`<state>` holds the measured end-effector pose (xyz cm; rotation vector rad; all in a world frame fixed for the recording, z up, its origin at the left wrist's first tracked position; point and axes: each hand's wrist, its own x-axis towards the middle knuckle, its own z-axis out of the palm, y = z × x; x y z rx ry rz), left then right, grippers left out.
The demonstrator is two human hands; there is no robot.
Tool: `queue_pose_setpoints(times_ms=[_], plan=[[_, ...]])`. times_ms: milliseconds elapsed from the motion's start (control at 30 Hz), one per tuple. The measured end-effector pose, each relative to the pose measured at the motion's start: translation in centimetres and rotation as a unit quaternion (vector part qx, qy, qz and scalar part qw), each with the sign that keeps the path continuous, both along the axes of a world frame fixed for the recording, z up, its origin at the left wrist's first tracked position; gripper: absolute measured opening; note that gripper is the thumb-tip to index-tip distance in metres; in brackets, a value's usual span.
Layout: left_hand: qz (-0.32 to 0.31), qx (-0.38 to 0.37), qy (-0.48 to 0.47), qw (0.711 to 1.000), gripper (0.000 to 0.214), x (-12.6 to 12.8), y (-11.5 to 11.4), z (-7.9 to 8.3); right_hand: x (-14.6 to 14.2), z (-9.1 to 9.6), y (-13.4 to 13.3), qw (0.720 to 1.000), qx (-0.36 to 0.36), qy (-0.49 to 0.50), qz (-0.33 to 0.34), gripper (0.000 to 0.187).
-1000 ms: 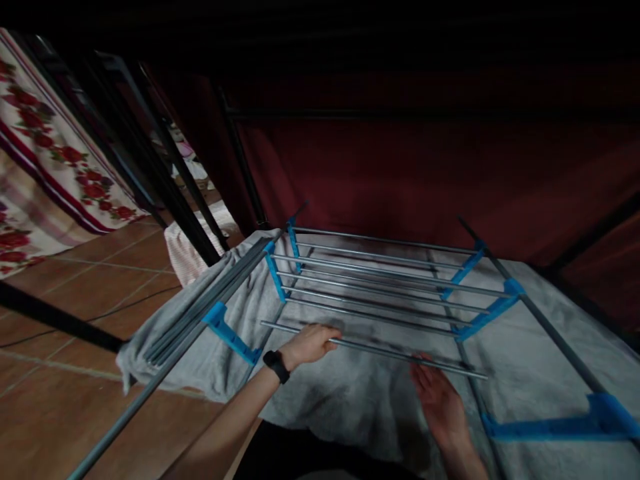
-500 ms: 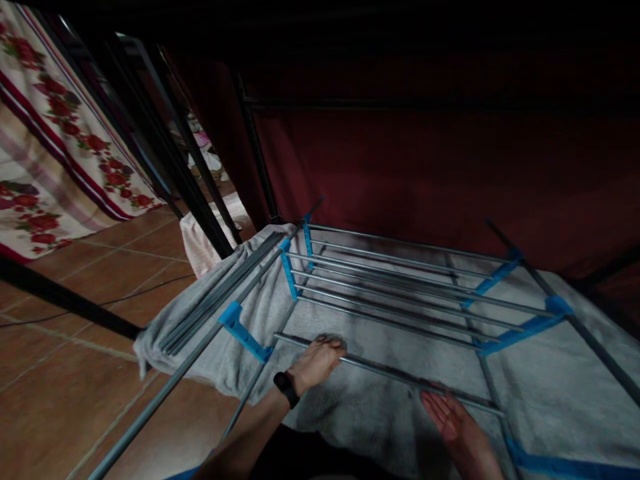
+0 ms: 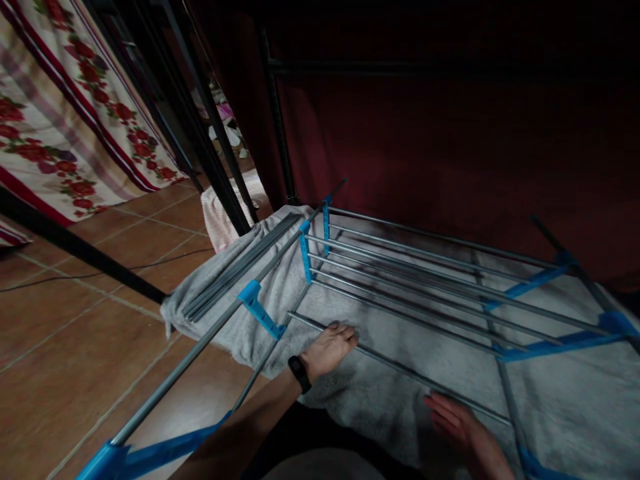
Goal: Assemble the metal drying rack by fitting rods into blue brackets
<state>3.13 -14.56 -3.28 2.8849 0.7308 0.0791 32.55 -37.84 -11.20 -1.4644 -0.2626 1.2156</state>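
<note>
Down on the tiled floor [image 3: 75, 347], seen from the head camera, a grey blanket [image 3: 575, 400] is spread out and a metal rack [image 3: 425, 280] lies flat on it. Its thin bars run side by side between blue brackets [image 3: 260, 308].

The nearest rod [image 3: 400, 371] slants from the left bracket toward the lower right. The left hand [image 3: 327, 348] lies on top of this rod near its left end, palm down, the grip closed with the fingers curled over the bar. A black watch [image 3: 299, 373] sits on that wrist.

The right hand [image 3: 463, 433] is low in the picture, just beside the same rod toward its right end, on the near side. Its grip is wide, palm up and fingers spread, holding nothing. Whether the fingertips touch the rod I cannot tell.

A bundle of loose rods [image 3: 240, 267] lies on the blanket's left edge, outside the frame. Black poles [image 3: 210, 133] lean up behind it, with a pale cloth [image 3: 220, 213] at their foot and a floral sheet [image 3: 60, 133] at far left. A dark red curtain [image 3: 450, 153] fills the background, and a thin cable [image 3: 125, 270] crosses the tiles.
</note>
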Motion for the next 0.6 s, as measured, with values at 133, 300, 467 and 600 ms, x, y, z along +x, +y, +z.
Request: queue_pose_setpoints(times_ms=[133, 300, 467, 600], plan=[[-0.004, 0.009, 0.002, 1.000, 0.029, -0.2, -0.2, -0.3, -0.6, 1.0, 0.2, 1.000, -0.018, 0.001, -0.008, 0.038], [-0.011, 0.019, 0.007, 1.000, 0.024, -0.1, -0.2, 0.0, 0.4, 2.4, 1.4, 0.999, -0.006, -0.026, -0.042, 0.047], [-0.022, 0.053, 0.018, 0.998, 0.026, 0.0, -0.3, -0.3, 1.9, 3.8, 1.6, 0.991, 0.013, -0.104, -0.080, 0.053], [-0.028, 0.083, 0.007, 0.996, 0.026, 0.1, -0.3, -0.6, 3.7, 4.0, 1.2, 0.976, 0.027, -0.172, -0.133, 0.049]])
